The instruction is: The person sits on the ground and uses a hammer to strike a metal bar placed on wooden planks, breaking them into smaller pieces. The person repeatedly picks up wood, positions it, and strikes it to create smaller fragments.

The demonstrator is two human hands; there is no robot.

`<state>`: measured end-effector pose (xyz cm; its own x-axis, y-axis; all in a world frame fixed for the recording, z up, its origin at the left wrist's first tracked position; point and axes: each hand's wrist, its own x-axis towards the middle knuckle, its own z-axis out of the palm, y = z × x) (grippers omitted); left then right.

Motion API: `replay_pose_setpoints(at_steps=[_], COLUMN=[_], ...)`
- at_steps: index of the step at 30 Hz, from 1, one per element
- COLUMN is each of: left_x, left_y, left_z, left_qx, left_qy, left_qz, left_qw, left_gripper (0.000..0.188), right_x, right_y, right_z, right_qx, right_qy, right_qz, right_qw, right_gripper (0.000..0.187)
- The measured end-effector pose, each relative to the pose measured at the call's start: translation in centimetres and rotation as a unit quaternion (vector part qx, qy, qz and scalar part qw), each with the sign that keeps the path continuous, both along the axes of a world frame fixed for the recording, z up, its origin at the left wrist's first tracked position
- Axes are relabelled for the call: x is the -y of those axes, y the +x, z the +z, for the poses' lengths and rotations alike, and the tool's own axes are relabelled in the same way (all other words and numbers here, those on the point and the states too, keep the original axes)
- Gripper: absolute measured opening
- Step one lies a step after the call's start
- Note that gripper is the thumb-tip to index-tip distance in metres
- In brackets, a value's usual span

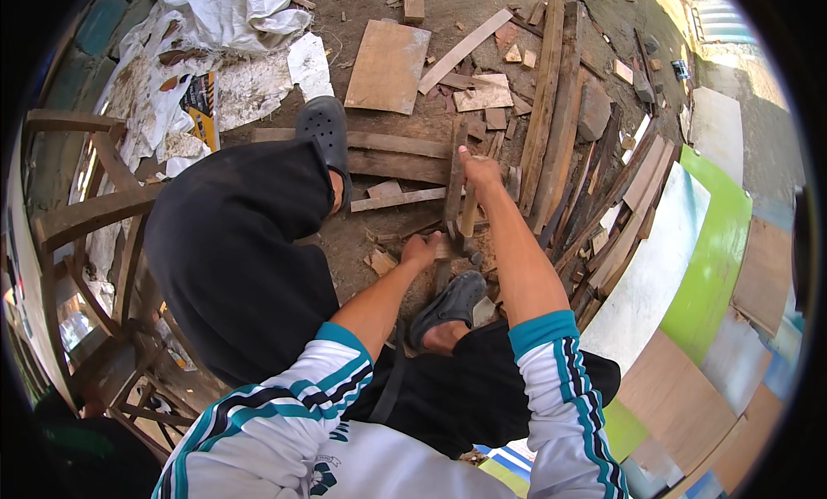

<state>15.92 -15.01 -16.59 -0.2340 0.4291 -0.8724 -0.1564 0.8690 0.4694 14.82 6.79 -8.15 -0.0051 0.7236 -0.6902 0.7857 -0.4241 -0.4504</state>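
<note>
My right hand (481,170) is closed around the upper end of a hammer (469,215) with a wooden handle. Its dark head is down beside my left hand (420,251). With closed fingers, my left hand grips a small wooden block (444,248); part of the block is hidden by the fingers. A narrow wooden strip (456,176) runs alongside the hammer handle, over some planks (401,165) lying crosswise on the ground. Both hands are low, between my feet in dark clogs (450,309).
Long beams (544,102) and scrap wood lie ahead and to the right. A plywood piece (388,66) is on the dirt ahead. At left stand a wooden frame (95,219) and white sacking (245,16). Panels, one green (713,240), line the right side.
</note>
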Motion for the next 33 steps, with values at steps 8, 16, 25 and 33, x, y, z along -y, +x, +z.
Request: replay_pose_setpoints(at_steps=[8,16,25,33], left_x=[-0.5,0.0,0.8,1.1], left_y=[0.3,1.7,0.6,-0.6], left_z=[0.5,0.0,-1.2,0.3], left_qx=[0.024,-0.018,0.021,-0.025], left_qy=[-0.019,-0.032,0.022,0.041], left_qz=[-0.019,-0.011,-0.047,-0.085], left_qw=[0.999,0.999,0.998,0.995], left_gripper=[0.083,0.088,0.075,0.069], right_x=[0.5,2.8,6.0,13.0], right_y=[1.3,1.6,4.8,9.8], right_z=[-1.2,1.6,2.8,6.1], right_qx=[-0.09,-0.143,-0.171,-0.251], right_qy=[0.023,0.045,0.142,0.191], right_qz=[-0.041,-0.082,-0.115,-0.238], right_qw=[0.995,0.985,0.968,0.919], right_gripper=[0.04,0.038,0.037,0.035])
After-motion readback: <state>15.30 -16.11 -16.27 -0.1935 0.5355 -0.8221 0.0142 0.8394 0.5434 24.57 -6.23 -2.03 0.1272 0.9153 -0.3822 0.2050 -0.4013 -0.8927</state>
